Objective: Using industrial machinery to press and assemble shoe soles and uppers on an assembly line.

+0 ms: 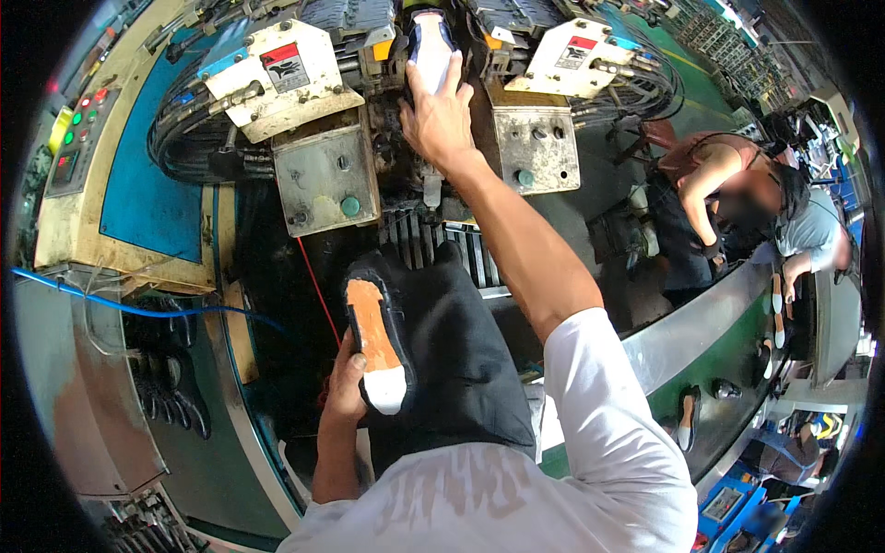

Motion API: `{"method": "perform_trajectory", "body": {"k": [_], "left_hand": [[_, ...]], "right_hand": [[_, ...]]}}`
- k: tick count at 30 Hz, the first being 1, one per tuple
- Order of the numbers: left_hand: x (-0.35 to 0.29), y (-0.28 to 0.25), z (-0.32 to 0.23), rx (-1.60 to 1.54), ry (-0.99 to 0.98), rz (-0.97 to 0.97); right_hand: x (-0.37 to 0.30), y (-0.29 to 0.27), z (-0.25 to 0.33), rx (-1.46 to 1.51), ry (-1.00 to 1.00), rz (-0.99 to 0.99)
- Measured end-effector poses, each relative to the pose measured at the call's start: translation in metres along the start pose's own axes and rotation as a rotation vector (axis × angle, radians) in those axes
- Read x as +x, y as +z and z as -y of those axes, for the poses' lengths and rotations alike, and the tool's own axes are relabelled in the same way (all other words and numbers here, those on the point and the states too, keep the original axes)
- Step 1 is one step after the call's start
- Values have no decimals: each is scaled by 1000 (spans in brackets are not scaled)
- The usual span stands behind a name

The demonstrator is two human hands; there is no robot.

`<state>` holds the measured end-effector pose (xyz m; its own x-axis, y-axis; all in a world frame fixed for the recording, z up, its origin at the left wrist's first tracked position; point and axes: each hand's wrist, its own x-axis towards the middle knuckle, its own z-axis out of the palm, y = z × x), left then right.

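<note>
My left hand (345, 382) is wrapped round the side of a black shoe (379, 341), held over my lap with its underside up. That underside is tan along most of its length and white at the near end. My right hand (439, 127) reaches forward into the middle of a machine (300, 78). Its fingers straddle the near end of a second shoe (430, 55), which lies underside up between the machine's two sides. This shoe's underside looks pale, with a dark edge; its far end goes in under the machine parts.
Grimy metal boxes with green buttons (350, 205) flank my right arm. Black hoses (171, 138) bunch at both sides. A control panel (78, 138) stands far left. Several black shoes (175, 387) lie at left. Co-workers (728, 184) work beside a conveyor (710, 369) carrying shoes at right.
</note>
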<state>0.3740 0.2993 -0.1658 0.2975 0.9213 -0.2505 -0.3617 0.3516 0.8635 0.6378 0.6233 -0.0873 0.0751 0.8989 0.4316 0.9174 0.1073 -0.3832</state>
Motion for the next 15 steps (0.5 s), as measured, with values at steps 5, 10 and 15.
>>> {"method": "perform_trajectory", "body": {"k": [5, 10, 15], "left_hand": [[20, 8, -1, -4, -101, -21], [42, 11, -12, 23, -121, -37], [73, 29, -25, -88, -85, 64]], "right_hand": [[59, 21, -20, -65, -3, -42], [66, -22, 9, 80, 74, 249], [52, 13, -39, 161, 47, 214]]}}
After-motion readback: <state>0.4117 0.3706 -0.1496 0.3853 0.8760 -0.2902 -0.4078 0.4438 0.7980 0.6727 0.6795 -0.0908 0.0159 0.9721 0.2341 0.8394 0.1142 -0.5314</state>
